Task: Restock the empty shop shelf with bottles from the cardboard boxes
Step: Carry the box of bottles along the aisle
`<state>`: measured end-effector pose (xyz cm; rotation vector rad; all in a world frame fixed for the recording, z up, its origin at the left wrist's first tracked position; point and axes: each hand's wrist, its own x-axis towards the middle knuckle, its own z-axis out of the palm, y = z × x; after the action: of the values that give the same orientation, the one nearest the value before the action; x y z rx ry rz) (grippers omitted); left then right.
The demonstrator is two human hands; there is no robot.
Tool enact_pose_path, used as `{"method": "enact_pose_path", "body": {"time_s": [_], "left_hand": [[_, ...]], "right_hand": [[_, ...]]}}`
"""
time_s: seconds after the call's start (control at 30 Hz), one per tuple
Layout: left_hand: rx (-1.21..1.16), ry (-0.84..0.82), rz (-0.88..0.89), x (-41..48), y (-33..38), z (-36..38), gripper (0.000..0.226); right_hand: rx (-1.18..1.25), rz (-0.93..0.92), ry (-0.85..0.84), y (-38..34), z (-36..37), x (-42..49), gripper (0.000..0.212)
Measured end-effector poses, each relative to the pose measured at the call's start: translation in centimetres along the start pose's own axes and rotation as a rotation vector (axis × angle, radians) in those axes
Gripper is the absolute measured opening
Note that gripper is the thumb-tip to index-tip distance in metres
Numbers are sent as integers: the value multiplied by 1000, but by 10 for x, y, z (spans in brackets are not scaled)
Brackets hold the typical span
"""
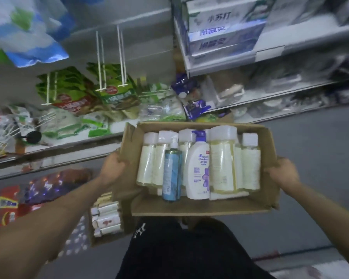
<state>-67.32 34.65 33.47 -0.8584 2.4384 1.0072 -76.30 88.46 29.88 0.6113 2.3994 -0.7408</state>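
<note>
Brown open-topped cardboard box (189, 208) is up in the air in front of the person, over their dark-trousered legs (181, 248) and the grey floor. Both forearms reach forward and slightly in. The left hand (114, 168) is clamped on the box's left wall by the flap, and the right hand (282, 172) grips the right wall. Most of the fingers are tucked out of sight behind the card.

Inside, everything is lying flat with caps pointing away from the person toward the shelves, long axes running near-to-far. There's a row of pale yellow bottles with white caps (223, 164), and on top of them a blue pump bottle (172, 174) right beside a white pump shampoo bottle with a purple label (197, 170).

Lower left on the floor sits a second cardboard box of white packets (105, 216). Green snack bags (117, 91) hang on the shelf rack beyond.
</note>
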Motion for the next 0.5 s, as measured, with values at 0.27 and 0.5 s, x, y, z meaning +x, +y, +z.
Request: {"method": "enact_pose_path", "body": {"time_s": [0.27,0.5], "left_hand": [[101,-213,183,49,171,76,25],[278,-390,309,114,306,148,22]], "right_hand": [[174,242,146,118,-63,2,6],[404,410,268,168,-93,-8,4]]}}
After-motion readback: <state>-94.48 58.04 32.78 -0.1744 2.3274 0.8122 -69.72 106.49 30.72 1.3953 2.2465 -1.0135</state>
